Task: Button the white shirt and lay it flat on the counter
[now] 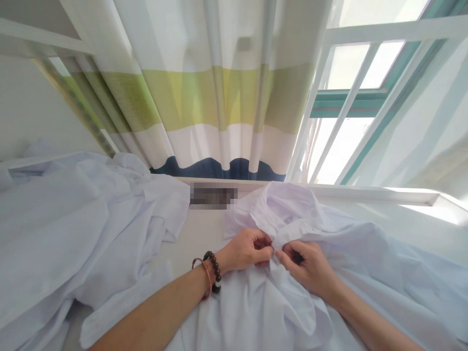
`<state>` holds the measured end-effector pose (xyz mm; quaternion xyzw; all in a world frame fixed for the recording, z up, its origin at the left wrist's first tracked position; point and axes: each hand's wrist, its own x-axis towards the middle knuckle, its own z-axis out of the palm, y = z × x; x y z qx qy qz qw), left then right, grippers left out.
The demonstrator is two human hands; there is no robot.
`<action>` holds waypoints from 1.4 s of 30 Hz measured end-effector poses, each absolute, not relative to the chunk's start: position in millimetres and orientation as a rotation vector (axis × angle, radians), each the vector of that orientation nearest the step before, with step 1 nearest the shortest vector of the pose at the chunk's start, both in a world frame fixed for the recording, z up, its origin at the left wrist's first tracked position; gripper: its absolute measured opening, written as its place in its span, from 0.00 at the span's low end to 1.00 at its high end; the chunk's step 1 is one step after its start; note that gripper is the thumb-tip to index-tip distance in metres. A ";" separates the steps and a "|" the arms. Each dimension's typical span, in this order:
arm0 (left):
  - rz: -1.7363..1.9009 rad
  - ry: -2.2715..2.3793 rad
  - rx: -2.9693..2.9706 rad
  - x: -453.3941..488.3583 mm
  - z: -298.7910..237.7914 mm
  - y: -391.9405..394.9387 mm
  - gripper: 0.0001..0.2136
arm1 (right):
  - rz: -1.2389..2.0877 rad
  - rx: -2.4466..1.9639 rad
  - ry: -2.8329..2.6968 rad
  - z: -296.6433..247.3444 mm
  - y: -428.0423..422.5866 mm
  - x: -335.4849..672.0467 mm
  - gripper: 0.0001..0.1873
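Note:
A white shirt (285,302) lies spread on a white surface in front of me, its collar (281,209) raised toward the window. My left hand (246,249) pinches the shirt's front edge just below the collar, fingers curled shut on the cloth. A dark bead bracelet and a red cord sit on that wrist. My right hand (309,265) grips the opposite front edge, thumb and fingers pressed together. The two hands almost touch at the shirt's neck opening.
A heap of more white garments (84,229) lies at the left. A striped curtain (219,97) hangs behind, next to a barred window (358,97) with a white sill (383,195). A bare strip of white surface (203,229) shows between the heap and the shirt.

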<state>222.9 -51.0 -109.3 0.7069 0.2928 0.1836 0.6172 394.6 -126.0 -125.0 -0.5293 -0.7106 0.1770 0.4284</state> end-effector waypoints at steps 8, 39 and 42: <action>0.434 0.639 1.635 222.8 -109.3 -49.3 0.08 | 0.537 -1.315 -1.748 -119.4 -125.6 399.4 0.17; 0.480 0.754 1.593 232.0 -99.5 -77.3 0.09 | 0.639 -1.265 -1.834 -109.9 -146.0 408.5 0.11; 0.524 0.771 1.622 232.3 -101.8 -78.4 0.09 | 0.592 -1.208 -1.784 -111.4 -148.3 405.4 0.11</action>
